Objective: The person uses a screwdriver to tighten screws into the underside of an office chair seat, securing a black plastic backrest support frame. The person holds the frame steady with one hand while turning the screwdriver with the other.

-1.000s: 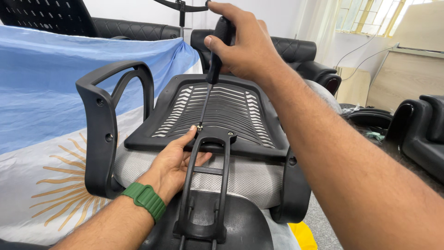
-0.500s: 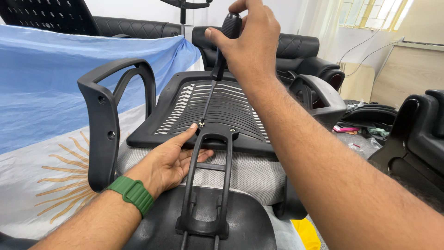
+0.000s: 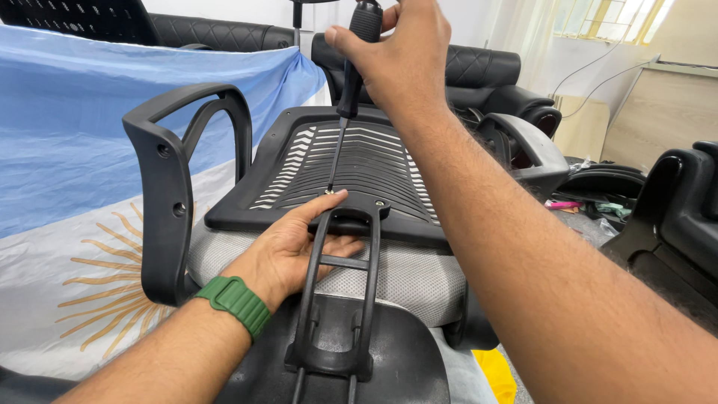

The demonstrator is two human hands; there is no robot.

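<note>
An office chair lies tipped in front of me, its black slatted backrest [image 3: 366, 161] flat above the grey mesh seat [image 3: 404, 273]. A black loop-shaped bracket [image 3: 340, 292] runs from the chair's base up to the backrest edge. My left hand [image 3: 295, 251], with a green wristband, rests on this bracket, its index finger beside a screw [image 3: 330, 191]. My right hand [image 3: 396, 52] grips the black handle of a long screwdriver [image 3: 340, 120] held nearly upright, with the tip on that screw. A second screw [image 3: 379, 203] sits at the bracket's right corner.
The chair's left armrest [image 3: 168, 187] rises beside my left arm, and its right armrest [image 3: 523, 146] lies behind my right forearm. A blue and white flag with a sun [image 3: 67, 187] covers the surface to the left. Black sofas [image 3: 479, 75] stand behind; another black chair [image 3: 673, 217] is right.
My view has shifted slightly and my right hand has turned on the screwdriver handle. The tip stays on the same screw and my left hand stays on the bracket.
</note>
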